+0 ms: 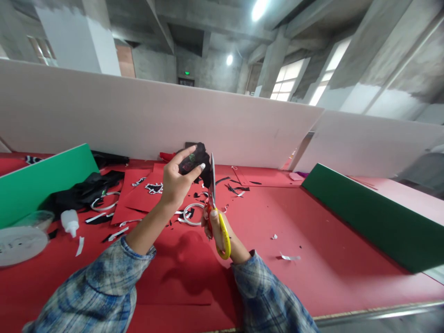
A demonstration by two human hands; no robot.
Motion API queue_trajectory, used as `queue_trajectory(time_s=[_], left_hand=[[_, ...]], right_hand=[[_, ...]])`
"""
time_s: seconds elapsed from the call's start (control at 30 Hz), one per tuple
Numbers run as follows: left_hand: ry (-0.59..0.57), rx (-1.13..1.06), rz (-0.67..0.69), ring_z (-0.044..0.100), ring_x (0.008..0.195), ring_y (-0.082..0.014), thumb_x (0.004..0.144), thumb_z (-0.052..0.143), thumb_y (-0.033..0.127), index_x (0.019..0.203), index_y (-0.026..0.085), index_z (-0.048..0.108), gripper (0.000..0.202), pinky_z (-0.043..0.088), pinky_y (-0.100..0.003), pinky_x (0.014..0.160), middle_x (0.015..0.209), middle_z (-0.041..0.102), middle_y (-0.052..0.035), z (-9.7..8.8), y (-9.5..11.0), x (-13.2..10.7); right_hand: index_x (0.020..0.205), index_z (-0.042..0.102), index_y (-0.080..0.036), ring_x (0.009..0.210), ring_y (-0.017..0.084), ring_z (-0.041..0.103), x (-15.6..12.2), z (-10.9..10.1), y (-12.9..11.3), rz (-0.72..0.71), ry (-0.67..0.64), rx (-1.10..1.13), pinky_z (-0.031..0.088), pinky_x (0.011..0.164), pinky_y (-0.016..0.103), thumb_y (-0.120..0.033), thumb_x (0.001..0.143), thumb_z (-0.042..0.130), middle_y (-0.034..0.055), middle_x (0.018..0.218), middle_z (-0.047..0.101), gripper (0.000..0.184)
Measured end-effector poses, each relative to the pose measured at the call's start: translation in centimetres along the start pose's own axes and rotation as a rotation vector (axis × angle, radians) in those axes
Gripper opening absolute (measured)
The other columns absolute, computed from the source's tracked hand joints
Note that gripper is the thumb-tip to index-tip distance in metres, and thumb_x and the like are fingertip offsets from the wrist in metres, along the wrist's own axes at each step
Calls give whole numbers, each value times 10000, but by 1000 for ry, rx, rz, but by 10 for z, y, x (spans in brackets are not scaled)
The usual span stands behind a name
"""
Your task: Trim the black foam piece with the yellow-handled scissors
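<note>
My left hand is raised over the table and pinches a piece of black fabric that has faint green and pink marks on it. In my right hand is a pair of scissors with red and yellow handles, its blades pointing up. The blades stand right at the fabric's right edge; I cannot tell whether the cloth lies between them. Below my hands are a white ring of tape and black and white scraps.
Red sheets cover the table. On the left are a white glue bottle, a clear plastic lid, black cloth and a green panel. A dark green panel stands right; a white partition runs behind.
</note>
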State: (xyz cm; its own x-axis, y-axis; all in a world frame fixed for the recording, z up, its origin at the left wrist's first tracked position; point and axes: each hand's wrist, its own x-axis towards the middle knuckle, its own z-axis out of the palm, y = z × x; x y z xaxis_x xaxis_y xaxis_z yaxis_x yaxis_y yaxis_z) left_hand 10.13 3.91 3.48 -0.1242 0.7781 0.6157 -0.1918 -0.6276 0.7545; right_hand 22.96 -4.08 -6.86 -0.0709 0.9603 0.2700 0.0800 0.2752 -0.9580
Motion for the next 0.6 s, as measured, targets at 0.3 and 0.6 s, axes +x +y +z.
queue_trajectory(time_s=[0.3,0.6], left_hand=[[9,-13,5,788,1140,-291,731,865,229,1184,209,794,459,639,-449,1061,1234,823,-84,1,2,-1],[2,8,9,778,1170,-296,734,861,241,1184,206,789,457,627,-456,1086,1244,823,-81,0,5,-1]], right_hand=[[707,465,-247,512,124,389,5,0,4,9,36,-45,301,427,253,-1058,766,338,-11,636,471,823],[673,404,-261,487,113,326,6,0,1,22,37,-89,263,414,247,-1092,716,316,-40,569,391,836]])
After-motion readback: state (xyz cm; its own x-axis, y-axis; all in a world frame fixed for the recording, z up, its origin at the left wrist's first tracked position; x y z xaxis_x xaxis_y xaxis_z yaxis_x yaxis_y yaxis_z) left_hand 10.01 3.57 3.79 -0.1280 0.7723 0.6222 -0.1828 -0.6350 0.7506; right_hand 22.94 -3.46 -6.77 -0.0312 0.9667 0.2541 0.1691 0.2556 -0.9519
